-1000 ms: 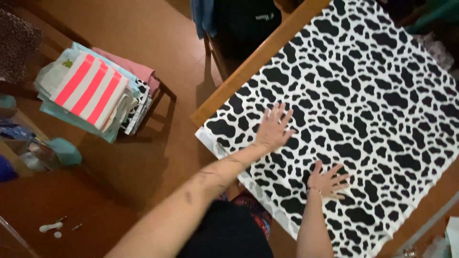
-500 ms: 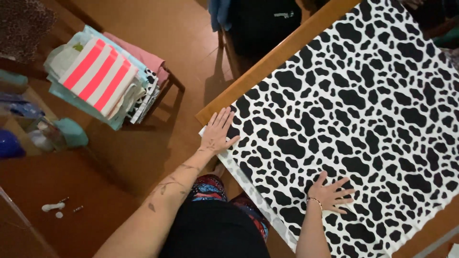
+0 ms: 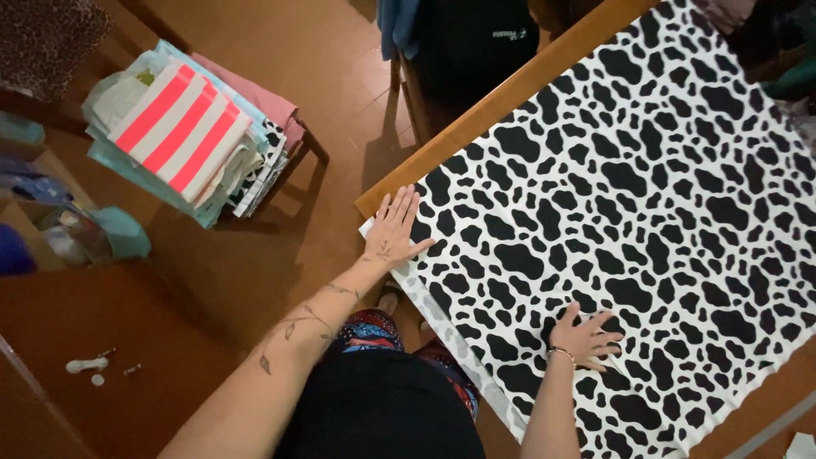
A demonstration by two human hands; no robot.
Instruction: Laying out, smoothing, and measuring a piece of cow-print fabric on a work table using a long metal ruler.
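Far left: stack of folded fabrics (image 3: 183, 127), pink-and-white striped piece on top, resting on a small stool, well apart from the work, set aside out of the way. Small white bits (image 3: 85, 365) lie on the floor lower left.

Left hand (image 3: 393, 228): fingers spread flat, gripping nothing, palm pressing the near-left corner of the cow-print cloth (image 3: 646, 195) right at the surface edge (image 3: 510, 89), seemingly to pin it there.

Cloth lies spread across the wooden surface, one side overhanging toward the person.

Right hand (image 3: 586, 338): fingers splayed open, flat on the cloth nearer the body, apparently holding it smooth.
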